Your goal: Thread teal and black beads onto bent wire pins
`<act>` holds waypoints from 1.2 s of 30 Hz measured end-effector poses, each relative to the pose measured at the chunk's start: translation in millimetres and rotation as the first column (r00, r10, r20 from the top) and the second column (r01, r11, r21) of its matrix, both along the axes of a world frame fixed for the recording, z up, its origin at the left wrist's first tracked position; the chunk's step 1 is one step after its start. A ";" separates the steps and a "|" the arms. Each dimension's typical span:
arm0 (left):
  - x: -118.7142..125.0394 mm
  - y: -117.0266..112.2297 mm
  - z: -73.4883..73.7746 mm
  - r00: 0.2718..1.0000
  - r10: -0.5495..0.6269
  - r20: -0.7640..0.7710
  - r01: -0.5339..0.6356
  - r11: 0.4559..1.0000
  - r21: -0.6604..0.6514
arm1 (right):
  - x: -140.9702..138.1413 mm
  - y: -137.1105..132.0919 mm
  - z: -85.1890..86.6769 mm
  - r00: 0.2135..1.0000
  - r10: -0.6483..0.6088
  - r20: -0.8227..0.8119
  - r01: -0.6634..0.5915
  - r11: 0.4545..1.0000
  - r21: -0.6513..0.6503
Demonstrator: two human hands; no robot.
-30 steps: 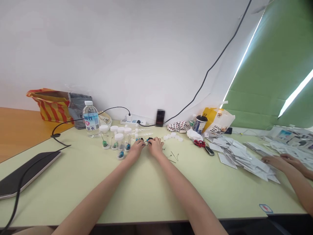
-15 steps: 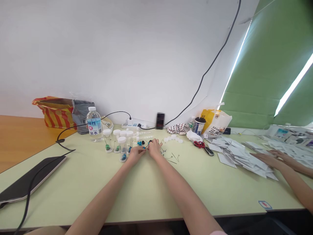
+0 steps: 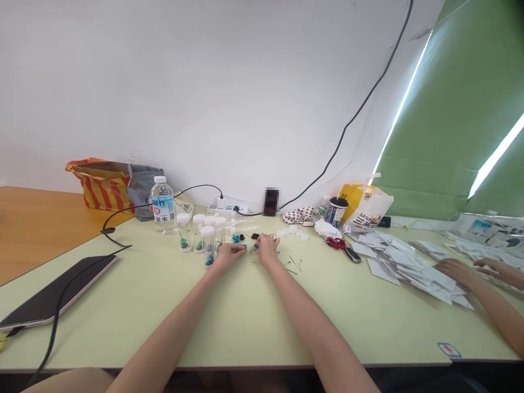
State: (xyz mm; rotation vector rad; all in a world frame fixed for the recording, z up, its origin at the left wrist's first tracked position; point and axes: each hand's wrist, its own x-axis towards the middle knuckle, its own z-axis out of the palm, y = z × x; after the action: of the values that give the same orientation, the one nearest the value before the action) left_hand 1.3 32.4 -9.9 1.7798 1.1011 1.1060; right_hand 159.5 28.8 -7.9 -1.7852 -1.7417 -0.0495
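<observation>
Pinching teal-headed wire pins (image 3: 254, 248), left hand (image 3: 229, 257) nears right hand (image 3: 267, 249).

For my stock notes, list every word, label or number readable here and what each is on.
"水": on the label of the water bottle
"三米": on the white carrier bag
Too small or blurred to read: the cup and the small sticker
</observation>
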 end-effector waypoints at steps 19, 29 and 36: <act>-0.9 -6.7 5.3 0.971 -0.156 0.180 0.172 0.982 -0.078 | -10.7 -15.7 16.3 -0.184 0.214 -0.959 -0.316 0.911 0.264; -2.6 -4.5 4.3 0.968 -0.190 0.165 0.201 0.978 -0.056 | -10.6 -21.0 16.8 -0.168 0.184 -0.968 -0.355 0.905 0.234; -2.8 -5.6 4.3 0.972 -0.183 0.146 0.192 0.980 -0.053 | -9.5 -18.8 13.2 -0.144 0.181 -0.973 -0.325 0.920 0.219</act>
State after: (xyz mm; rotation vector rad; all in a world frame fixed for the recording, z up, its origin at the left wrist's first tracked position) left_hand -1.4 26.9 -5.6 1.6884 0.8572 1.0501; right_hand 149.9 10.0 5.3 -0.7774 -0.7503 1.3068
